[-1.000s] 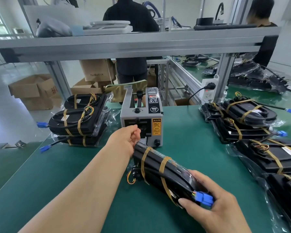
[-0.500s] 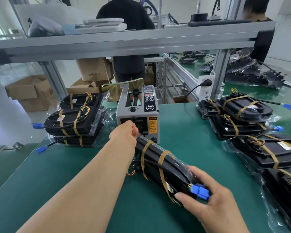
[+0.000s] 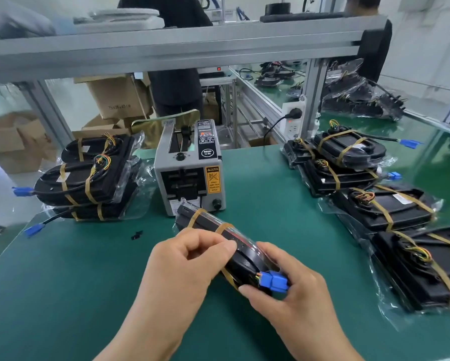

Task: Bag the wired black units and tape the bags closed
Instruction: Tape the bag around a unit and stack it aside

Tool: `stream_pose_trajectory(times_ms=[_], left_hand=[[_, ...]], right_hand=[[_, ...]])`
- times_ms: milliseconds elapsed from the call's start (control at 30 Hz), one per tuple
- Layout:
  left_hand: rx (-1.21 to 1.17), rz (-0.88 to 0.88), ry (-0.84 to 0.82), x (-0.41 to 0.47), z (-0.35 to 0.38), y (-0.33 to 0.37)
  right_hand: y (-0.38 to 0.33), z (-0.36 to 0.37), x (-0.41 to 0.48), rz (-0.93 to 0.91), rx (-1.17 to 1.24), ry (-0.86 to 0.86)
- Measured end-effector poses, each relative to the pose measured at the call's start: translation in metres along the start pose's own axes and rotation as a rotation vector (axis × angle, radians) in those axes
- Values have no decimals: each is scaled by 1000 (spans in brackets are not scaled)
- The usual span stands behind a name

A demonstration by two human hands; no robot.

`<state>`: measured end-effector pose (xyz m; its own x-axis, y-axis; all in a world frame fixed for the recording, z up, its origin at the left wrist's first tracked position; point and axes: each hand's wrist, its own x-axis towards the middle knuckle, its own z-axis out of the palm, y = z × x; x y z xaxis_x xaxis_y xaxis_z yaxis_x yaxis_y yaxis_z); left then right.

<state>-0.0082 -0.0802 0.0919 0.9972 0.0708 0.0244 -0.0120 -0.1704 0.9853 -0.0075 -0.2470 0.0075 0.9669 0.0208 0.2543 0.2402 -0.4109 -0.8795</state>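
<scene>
- Midway across the green worktop (image 3: 62, 295), toward its near edge, both hands hold a black unit (image 3: 240, 259) that sits in a clear bag and is banded with tan tape.
- The unit slants away from the person, and its far end reaches the base of the tape dispenser (image 3: 190, 168); whether they touch cannot be told.
- The left hand (image 3: 187, 267) has its fingers curled, with thumb and forefinger pinching at the unit's upper edge.
- The right hand (image 3: 291, 290) grips the near end, its fingers wrapped over the top and its thumb under the blue connector (image 3: 273, 282).
- The dispenser stands at the middle of the far edge.
- A stack of bagged units (image 3: 88, 178) lies by the left edge.
- More bagged units (image 3: 374, 209) lie in an overlapping row along the right edge.
- A small black piece (image 3: 136, 235) lies on the worktop between the stack and the hands.
</scene>
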Motion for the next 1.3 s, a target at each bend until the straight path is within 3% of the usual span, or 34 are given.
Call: stream_pose_trajectory(times_ms=[233, 1300], left_hand=[[56, 1, 98, 6, 8, -9], [262, 29, 142, 8, 8, -22]], right_hand=[[-3, 7, -8, -21, -54, 37], [2, 9, -10, -60, -91, 50]])
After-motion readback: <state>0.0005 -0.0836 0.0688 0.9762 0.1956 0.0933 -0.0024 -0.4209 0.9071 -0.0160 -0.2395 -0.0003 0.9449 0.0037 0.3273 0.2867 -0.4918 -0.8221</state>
